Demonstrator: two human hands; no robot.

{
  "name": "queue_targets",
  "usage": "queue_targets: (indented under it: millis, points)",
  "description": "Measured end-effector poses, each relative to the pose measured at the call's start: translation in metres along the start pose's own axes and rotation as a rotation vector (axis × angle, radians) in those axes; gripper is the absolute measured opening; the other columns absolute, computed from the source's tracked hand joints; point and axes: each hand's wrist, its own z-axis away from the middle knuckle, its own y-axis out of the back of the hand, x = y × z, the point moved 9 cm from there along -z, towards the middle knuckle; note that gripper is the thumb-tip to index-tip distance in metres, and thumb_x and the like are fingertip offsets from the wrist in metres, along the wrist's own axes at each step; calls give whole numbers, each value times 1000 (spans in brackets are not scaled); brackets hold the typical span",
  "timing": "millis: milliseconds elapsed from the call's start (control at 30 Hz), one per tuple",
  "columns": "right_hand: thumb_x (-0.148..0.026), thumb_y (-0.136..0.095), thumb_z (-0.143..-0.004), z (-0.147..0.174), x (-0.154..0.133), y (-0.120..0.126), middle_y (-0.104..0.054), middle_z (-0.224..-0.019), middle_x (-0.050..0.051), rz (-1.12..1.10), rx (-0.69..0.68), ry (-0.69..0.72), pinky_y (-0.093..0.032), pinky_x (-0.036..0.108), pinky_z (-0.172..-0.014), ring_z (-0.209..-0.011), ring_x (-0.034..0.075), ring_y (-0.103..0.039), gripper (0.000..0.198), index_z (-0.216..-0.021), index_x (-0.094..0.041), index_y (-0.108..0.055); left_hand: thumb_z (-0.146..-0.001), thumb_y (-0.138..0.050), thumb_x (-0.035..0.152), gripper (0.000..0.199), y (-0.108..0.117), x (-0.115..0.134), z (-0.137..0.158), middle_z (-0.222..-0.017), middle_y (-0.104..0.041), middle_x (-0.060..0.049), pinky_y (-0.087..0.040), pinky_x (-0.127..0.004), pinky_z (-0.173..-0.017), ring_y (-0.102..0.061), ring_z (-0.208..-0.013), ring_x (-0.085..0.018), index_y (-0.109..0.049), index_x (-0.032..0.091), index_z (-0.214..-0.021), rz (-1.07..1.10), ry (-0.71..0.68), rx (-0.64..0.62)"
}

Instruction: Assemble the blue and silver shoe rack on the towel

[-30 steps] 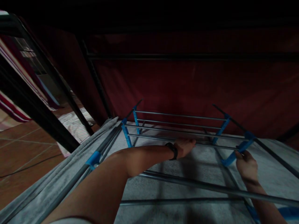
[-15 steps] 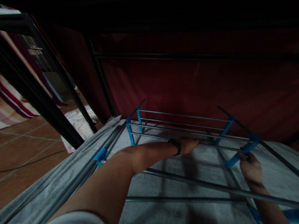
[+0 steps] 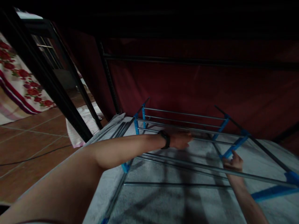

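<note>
A rack of thin metal rods (image 3: 182,113) with blue plastic brackets (image 3: 235,146) stands on grey cloth. My left hand (image 3: 181,140), with a black band on its wrist, reaches across and is closed on a lower front rod (image 3: 210,140); its palm side is hidden. At the rack's right end, my right hand (image 3: 234,161) is by the lower end of a blue bracket. Its thumb and index finger are apart, and whether they touch the bracket is unclear. Nearer to me, a thicker metal tube (image 3: 201,167) crosses in front of my right wrist.
Grey cloth (image 3: 149,205) covers the surface below. A dark red sheet (image 3: 168,84) hangs behind, crossed by a black frame bar (image 3: 177,59). Black posts (image 3: 51,81) rise at left. Beyond them are a tiled floor (image 3: 30,137), a cable and flowered fabric (image 3: 25,77).
My right hand has gone left, from a pinch at the rod's end to the bracket's lower end, its fingers now apart. My left forearm lies flatter. The camera view has shifted.
</note>
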Motion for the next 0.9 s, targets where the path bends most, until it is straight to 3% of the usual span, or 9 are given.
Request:
queue_targets:
  millis: [100,200,333,400,467,567,700,833,900]
  points:
    - [-51,-50,-78,30,-26,-12,-56,-133,24,-85,-181,35,-52,54,-95,-109,36,-65,63,-131,-18,-60,-95,-57,22,27,32,9,40,-125,-66,-13,-48,-30,-96,-64,-112,-22,-66,15,-119,61,-93,-17]
    - [-52,-50,-81,68,-50,-35,-69,-117,17,-165,-480,30,-50,51,-104,-111,33,-66,50,-113,-18,-70,-98,-52,22,31,71,7,89,-130,-65,-12,-46,-27,-101,-63,-115,-20,-65,14,-125,169,-107,31]
    - [-52,-51,-84,129,-69,-60,-74,-114,13,-218,-829,74,-54,44,-101,-108,29,-69,47,-109,-20,-74,-99,-51,34,36,118,-33,167,-136,-66,-8,-44,-29,-107,-61,-124,-21,-67,21,-129,299,155,290]
    - [-47,-48,-86,154,-70,-65,-73,-118,13,-179,-893,137,-54,42,-102,-110,27,-69,46,-113,-20,-74,-94,-58,46,40,129,-61,215,-129,-71,-5,-47,-32,-105,-64,-119,-24,-71,24,-125,390,326,454]
    - [-42,-47,-87,173,-66,-68,-72,-121,14,-103,-936,196,-52,43,-106,-115,27,-67,46,-116,-19,-74,-87,-65,56,47,127,-90,267,-120,-75,-7,-52,-35,-99,-67,-112,-27,-74,22,-117,532,497,613]
    - [-37,-46,-88,193,-62,-69,-67,-131,15,4,-977,289,-44,43,-115,-128,27,-61,46,-120,-16,-72,-74,-78,58,53,96,-126,349,-111,-77,-10,-57,-35,-90,-69,-105,-28,-77,19,-110,783,748,875]
    - [-30,-43,-90,202,-66,-72,-63,-138,16,153,-974,351,-41,45,-118,-134,27,-56,47,-126,-16,-70,-70,-84,52,55,7,-142,427,-104,-78,-8,-59,-29,-80,-71,-96,-23,-74,19,-113,1150,929,1088]
    - [-27,-40,-92,205,-79,-74,-63,-138,17,298,-955,369,-43,44,-115,-133,28,-56,47,-127,-15,-68,-67,-87,44,51,-98,-132,453,-102,-77,-10,-59,-27,-78,-73,-94,-22,-75,17,-108,1393,1056,1050]
    - [-27,-37,-94,205,-85,-74,-62,-139,17,379,-951,357,-46,45,-110,-130,27,-58,47,-129,-15,-67,-64,-90,39,49,-138,-126,453,-101,-77,-9,-59,-25,-78,-73,-92,-20,-75,17,-106,1488,1090,1051]
